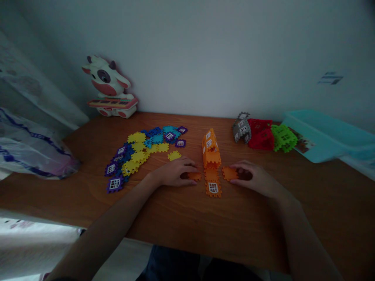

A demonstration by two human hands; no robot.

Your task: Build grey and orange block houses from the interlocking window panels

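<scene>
My left hand [178, 171] pinches an orange interlocking tile [194, 176] at the table's middle. On the other side, my right hand [252, 175] grips a second orange tile [230, 173] between thumb and fingers. Between them lies a flat strip of orange tiles [211, 174], whose near end is a tile with a white window [213, 188]. An upright orange block of joined tiles [211, 150] with white windows stands at the strip's far end. Both held tiles are close to the strip's sides; a narrow gap shows beside each.
Loose yellow tiles [137, 157], purple window tiles [115, 182] and blue tiles [157, 138] lie at left. Grey [241, 129], red [260, 134] and green [283, 137] assemblies sit beside a turquoise bin [328, 134]. A cow toy keyboard [113, 102] and plastic bag [32, 144] are left.
</scene>
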